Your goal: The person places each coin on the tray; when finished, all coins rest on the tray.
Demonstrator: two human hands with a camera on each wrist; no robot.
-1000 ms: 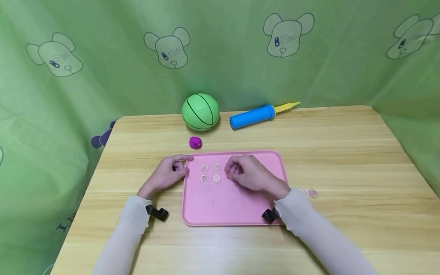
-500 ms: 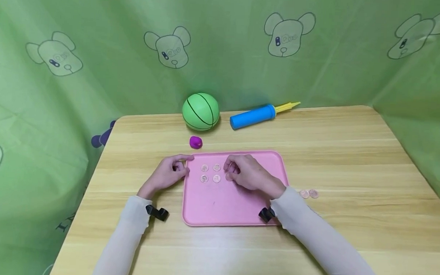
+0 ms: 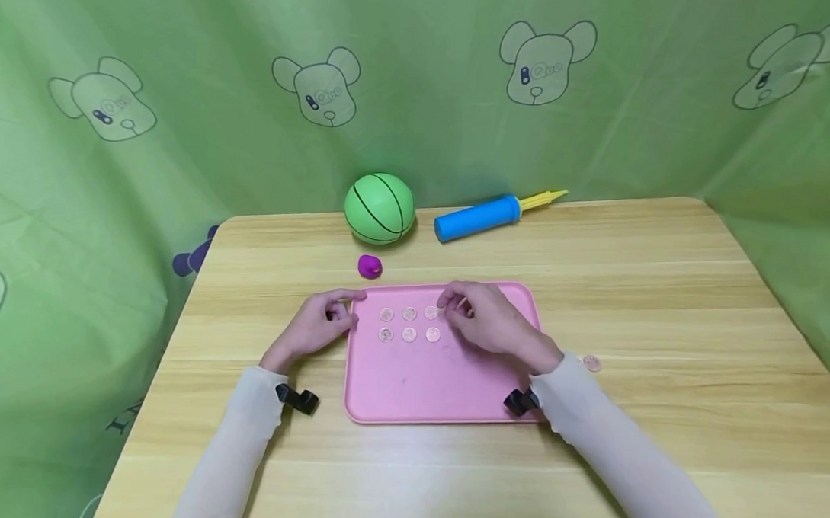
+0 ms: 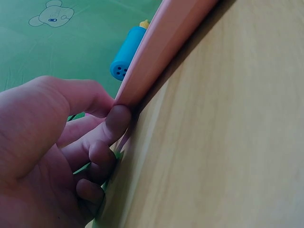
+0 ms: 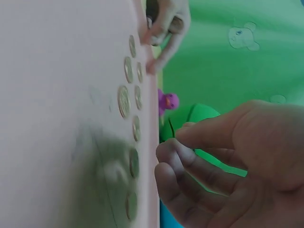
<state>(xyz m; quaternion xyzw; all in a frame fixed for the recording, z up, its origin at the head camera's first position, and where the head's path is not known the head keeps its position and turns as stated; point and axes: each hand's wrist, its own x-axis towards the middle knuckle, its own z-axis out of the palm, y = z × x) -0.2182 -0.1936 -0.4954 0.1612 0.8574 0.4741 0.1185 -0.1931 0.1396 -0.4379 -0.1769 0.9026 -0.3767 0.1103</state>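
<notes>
A pink tray lies on the wooden table. My left hand grips its far left corner, with thumb and index fingertips at the rim. On the tray, coins lie flat in two neat rows. Over the right end of the rows hovers my right hand, fingers loosely curled, with no coin showing between them. Its fingertips are close beside the end coin of the far row. In the right wrist view, further coins continue the far row past those fingertips.
Right of the tray lies a loose coin, with another mostly hidden by the sleeve. Behind the tray are a purple toy duck, a green ball and a blue hand pump. A green curtain hangs behind the table.
My right hand has let go of the third coin in the near row and shifted right, uncovering it and the third coin in the far row. My left hand stays put.
</notes>
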